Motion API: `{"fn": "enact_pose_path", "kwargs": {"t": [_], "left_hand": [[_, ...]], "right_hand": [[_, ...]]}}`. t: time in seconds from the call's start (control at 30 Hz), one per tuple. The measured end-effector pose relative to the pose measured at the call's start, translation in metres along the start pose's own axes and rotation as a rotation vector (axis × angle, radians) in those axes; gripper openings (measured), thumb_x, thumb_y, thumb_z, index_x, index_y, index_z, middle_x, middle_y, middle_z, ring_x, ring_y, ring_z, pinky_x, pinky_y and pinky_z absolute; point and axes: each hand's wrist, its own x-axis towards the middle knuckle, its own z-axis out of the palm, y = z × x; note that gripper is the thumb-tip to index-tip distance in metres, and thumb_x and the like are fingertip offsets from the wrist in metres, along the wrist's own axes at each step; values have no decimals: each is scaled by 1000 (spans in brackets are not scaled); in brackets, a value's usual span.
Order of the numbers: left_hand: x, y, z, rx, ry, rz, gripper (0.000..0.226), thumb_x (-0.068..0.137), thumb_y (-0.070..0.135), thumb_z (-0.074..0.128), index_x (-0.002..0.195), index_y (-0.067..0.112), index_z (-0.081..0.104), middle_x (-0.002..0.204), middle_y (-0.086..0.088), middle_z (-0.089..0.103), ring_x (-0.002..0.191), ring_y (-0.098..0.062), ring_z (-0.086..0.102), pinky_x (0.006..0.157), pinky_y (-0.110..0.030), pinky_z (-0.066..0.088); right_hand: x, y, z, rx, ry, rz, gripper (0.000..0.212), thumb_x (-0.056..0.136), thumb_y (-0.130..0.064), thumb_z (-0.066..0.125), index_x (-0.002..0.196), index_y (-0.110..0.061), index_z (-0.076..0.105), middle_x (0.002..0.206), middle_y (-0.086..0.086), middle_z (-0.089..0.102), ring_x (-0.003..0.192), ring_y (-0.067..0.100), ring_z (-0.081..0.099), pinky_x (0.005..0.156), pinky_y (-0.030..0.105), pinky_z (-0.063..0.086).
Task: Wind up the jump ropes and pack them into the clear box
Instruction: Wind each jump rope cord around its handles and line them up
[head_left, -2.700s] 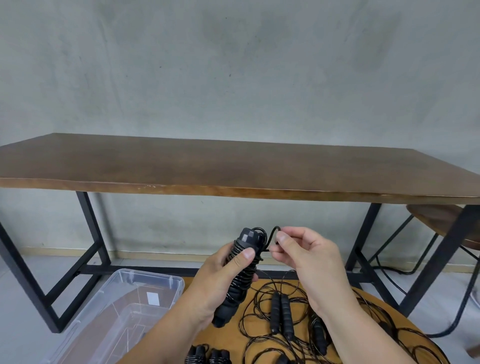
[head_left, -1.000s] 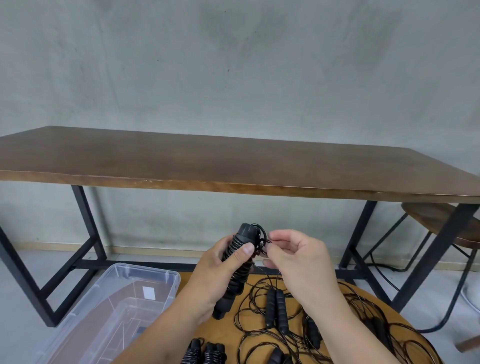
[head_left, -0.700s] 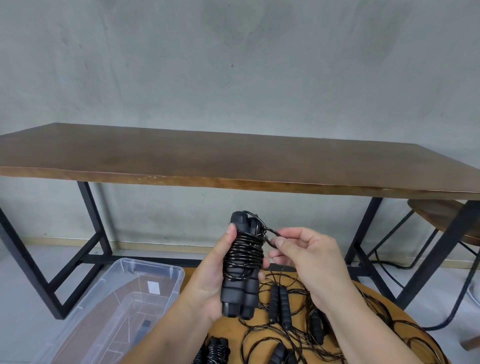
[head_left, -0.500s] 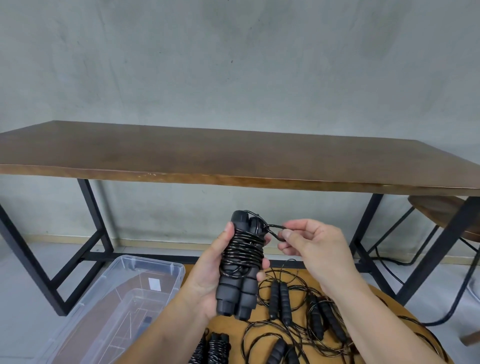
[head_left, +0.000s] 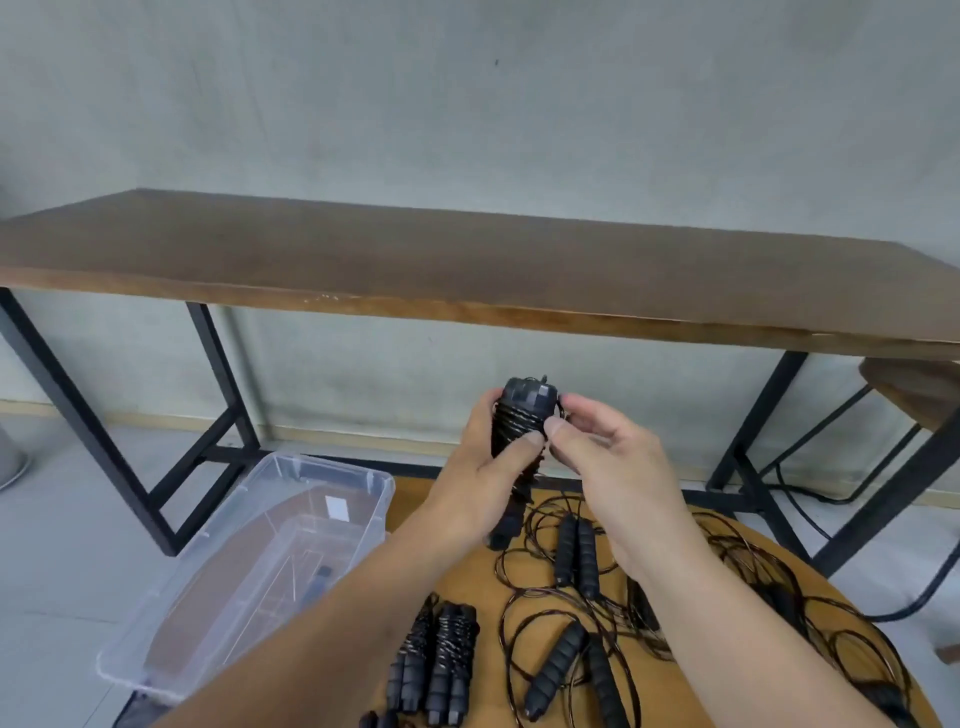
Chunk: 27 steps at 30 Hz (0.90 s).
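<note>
Nearest to you, on the round wooden table (head_left: 483, 577), two wound jump ropes (head_left: 434, 662) lie side by side, each a pair of black ribbed foam handles bound with thin dark cord. Beside them, to the right, the loose jump ropes (head_left: 571, 597) spread in tangled loops, with their handles among the cord. To the left of the table stands the clear box (head_left: 249, 566), rectangular and made of transparent plastic, with no lid on it; inside I can see only one small dark object, too unclear to name. Above the table, your left hand (head_left: 485, 483) grips the wound bundle (head_left: 522, 415) upright, with the thumb pressed on the coils. Your right hand (head_left: 610, 462) pinches the cord at the side of the bundle with the thumb and the curled fingers. Behind stands a long brown wooden bench (head_left: 467, 270) on black metal legs, and behind it a grey wall (head_left: 467, 104).
</note>
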Motion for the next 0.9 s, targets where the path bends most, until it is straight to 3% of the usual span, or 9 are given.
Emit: {"fn": "enact_pose_path", "kwargs": {"t": [0.07,0.2,0.33,0.4,0.47,0.57,0.67,0.77,0.9], "left_hand": [[2,-7,-3,-101,25,-78,56,79,45,51,133,39,40,110,10,63,100,-16,63,92,-42,50],[-2,-23,-10,-160,70,-162,57,79,44,58,133,41,42,126,2,60,108,-21,64,99,-49,50],[-5,-45,-17,-186,107,-223,53,83,34,61,133,37,44,124,3,63,107,-19,65,99,-46,51],[-7,-58,-19,-267,129,-264,51,92,19,59,138,31,43,126,0,63,111,-20,64,101,-43,50],[-10,-73,-21,-334,152,-300,51,96,9,54,141,28,41,130,-2,61,117,-22,61,101,-41,49],[-14,-102,-21,-353,187,-392,56,96,11,55,146,27,38,139,1,56,126,-19,54,108,-42,43],[-21,-134,-20,-337,209,-491,44,97,8,53,137,26,54,135,3,60,126,-20,55,111,-45,41],[-28,-158,-19,-318,187,-583,41,97,5,50,127,30,62,128,7,65,124,-17,57,111,-43,40],[-38,-189,-16,-315,189,-682,44,96,-1,45,125,29,63,120,4,70,119,-20,61,110,-43,41]], "right_hand": [[4,5,3,4,-27,39,37,94,-30,64,129,-33,59,109,-14,63,102,3,60,92,29,51],[10,22,14,-8,-114,116,49,93,-29,65,139,-35,50,108,-4,65,102,12,64,96,37,53],[12,44,31,-26,-149,168,67,89,-32,70,147,-33,36,105,-9,66,104,11,63,100,37,47],[14,55,39,-38,-135,183,70,87,-31,72,146,-30,36,103,-10,66,101,7,61,92,30,45],[13,69,43,-37,-129,216,64,86,-28,74,140,-25,41,107,-9,65,98,3,61,80,23,44],[12,97,49,-49,-173,268,41,86,-20,74,123,-19,57,109,-6,65,96,0,59,70,13,41],[12,130,53,-58,-213,340,26,88,-14,71,110,-27,63,102,-10,66,96,1,60,77,16,46],[14,164,60,-62,-264,445,23,91,-13,68,94,-36,64,104,-8,68,102,9,63,93,32,50],[15,202,71,-104,-297,538,26,92,-12,65,84,-36,62,97,-12,69,98,9,64,94,36,50]]}}
